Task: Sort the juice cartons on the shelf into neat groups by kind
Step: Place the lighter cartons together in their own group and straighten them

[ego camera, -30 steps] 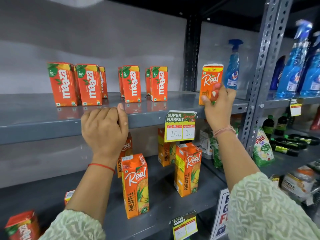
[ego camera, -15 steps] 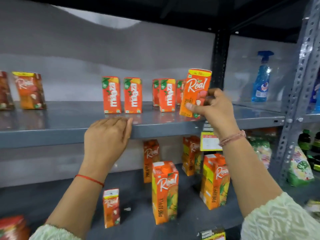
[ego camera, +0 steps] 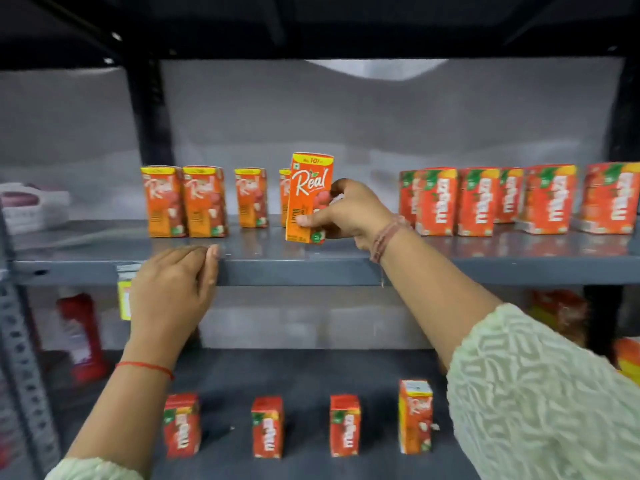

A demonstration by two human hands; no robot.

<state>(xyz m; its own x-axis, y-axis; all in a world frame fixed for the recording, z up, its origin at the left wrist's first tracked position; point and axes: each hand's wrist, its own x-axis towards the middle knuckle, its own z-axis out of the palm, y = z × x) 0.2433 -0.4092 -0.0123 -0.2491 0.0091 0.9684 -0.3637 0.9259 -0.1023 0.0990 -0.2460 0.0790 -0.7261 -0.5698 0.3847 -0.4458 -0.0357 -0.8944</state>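
Note:
My right hand (ego camera: 349, 213) grips a small orange Real carton (ego camera: 309, 188), upright, its base on or just above the grey upper shelf (ego camera: 311, 268). Left of it stands a row of like Real cartons (ego camera: 187, 202), one partly hidden behind the held carton. Right of my hand is a group of red Maaza cartons (ego camera: 481, 202). My left hand (ego camera: 176, 289) rests on the shelf's front edge, fingers curled over the lip, holding nothing. On the lower shelf stand three Maaza cartons (ego camera: 266, 426) and one Real carton (ego camera: 415, 415).
Dark steel uprights (ego camera: 149, 116) frame the bay, with a perforated post (ego camera: 20, 358) at left. A red bottle (ego camera: 81, 334) stands low on the left. White packs (ego camera: 31, 206) lie at the upper shelf's far left. A yellow price tag (ego camera: 123, 299) hangs behind my left hand.
My view and both hands shifted left along the shelf. The right hand carried the Real carton past the Maaza group to the Real row. The left hand slid along the edge.

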